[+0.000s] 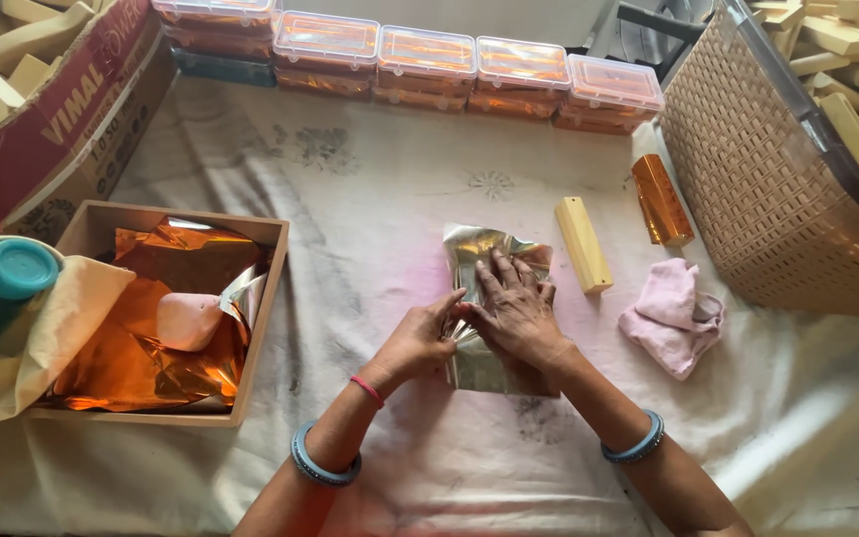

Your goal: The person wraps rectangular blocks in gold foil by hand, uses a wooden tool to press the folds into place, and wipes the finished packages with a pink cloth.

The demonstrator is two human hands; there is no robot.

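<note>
Item: foil sheet (477, 368), silver-gold, thin, creased, lying at the centre of the cloth-covered table (370, 199). I judge it light, slick, easily torn or crumpled; best taken at a free edge or corner, with a flat palm to pin it.

Right hand (517, 310): fingers spread flat, pressing down on the foil over something I cannot see beneath.

Left hand (422, 341): fingers curled, pinching the foil's left edge.

At 2 o'clock of the hands: pale yellow bar (583, 244), unwrapped; beyond it an orange foil-wrapped bar (661, 199).

At 3 o'clock: pink cloth (673, 315).

At 9 o'clock: wooden tray (260, 298) of orange foil sheets (131, 358), weighted by a pinkish stone (188, 320).

At 12 o'clock: row of clear lidded boxes (425, 60).
</note>
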